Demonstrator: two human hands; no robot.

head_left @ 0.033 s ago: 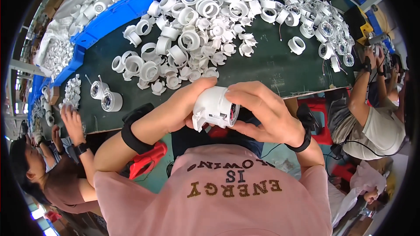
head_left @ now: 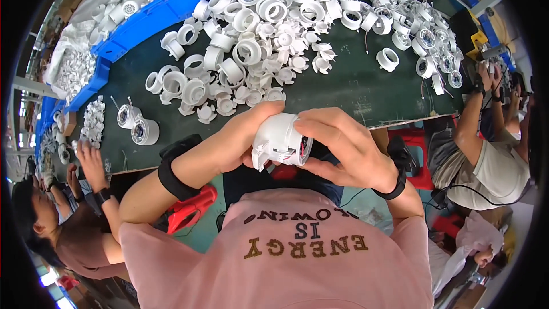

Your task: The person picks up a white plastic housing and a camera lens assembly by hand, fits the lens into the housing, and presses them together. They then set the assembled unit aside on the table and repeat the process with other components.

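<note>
Between my two hands, just in front of the table's near edge, is a white round plastic housing [head_left: 277,133]. It lies on its side, with a slotted, clip-like part toward me and some red and dark material showing at its right end. My left hand [head_left: 245,135] is closed round its left side, thumb on top and the other fingers mostly hidden. From the right, my right hand [head_left: 350,150] grips the right end, its fingers curved over the rim and its thumb below.
White rings and small caps [head_left: 246,51] are heaped on the dark green table [head_left: 343,94]. Blue bins [head_left: 143,26] line the back left. Two lens units [head_left: 144,131] stand at left, and wired clear-faced units [head_left: 426,40] at right. Co-workers' hands [head_left: 91,163] work on both sides.
My hands and the housing keep practically the same pose. The left co-worker's raised hand has shifted slightly.
</note>
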